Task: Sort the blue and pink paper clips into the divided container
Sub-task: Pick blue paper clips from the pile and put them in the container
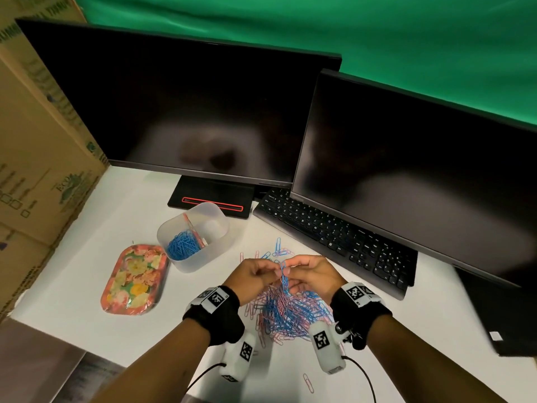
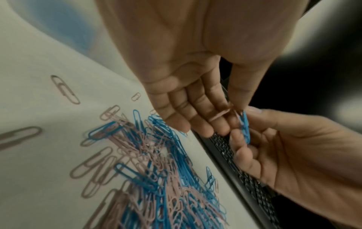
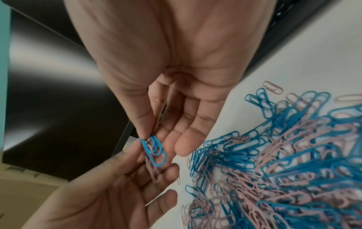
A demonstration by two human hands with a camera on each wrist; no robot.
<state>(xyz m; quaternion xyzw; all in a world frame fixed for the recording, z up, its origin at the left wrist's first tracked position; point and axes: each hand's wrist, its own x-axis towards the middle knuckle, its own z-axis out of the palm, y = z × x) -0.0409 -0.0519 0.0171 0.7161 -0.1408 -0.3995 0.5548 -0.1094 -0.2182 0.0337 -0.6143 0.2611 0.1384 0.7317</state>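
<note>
My two hands meet above a mixed pile of blue and pink paper clips point(image 1: 286, 312) on the white desk. My right hand point(image 1: 295, 267) pinches a small bunch of blue clips point(image 3: 153, 149) between thumb and fingers. My left hand point(image 1: 270, 271) holds the same tangle from the other side, with pink clips point(image 3: 154, 173) lying against its fingers. The bunch hangs down towards the pile. The translucent divided container point(image 1: 215, 216) stands to the far left of my hands. Its left compartment holds blue clips point(image 1: 183, 245), a few pink ones lean by the divider, and the right compartment looks bare.
A floral tray point(image 1: 135, 279) lies left of the container. A black keyboard point(image 1: 334, 231) runs along the right, close behind my hands, under two dark monitors point(image 1: 180, 112). Cardboard boxes point(image 1: 37, 158) wall off the left. Loose clips point(image 1: 279, 248) lie scattered beyond my hands.
</note>
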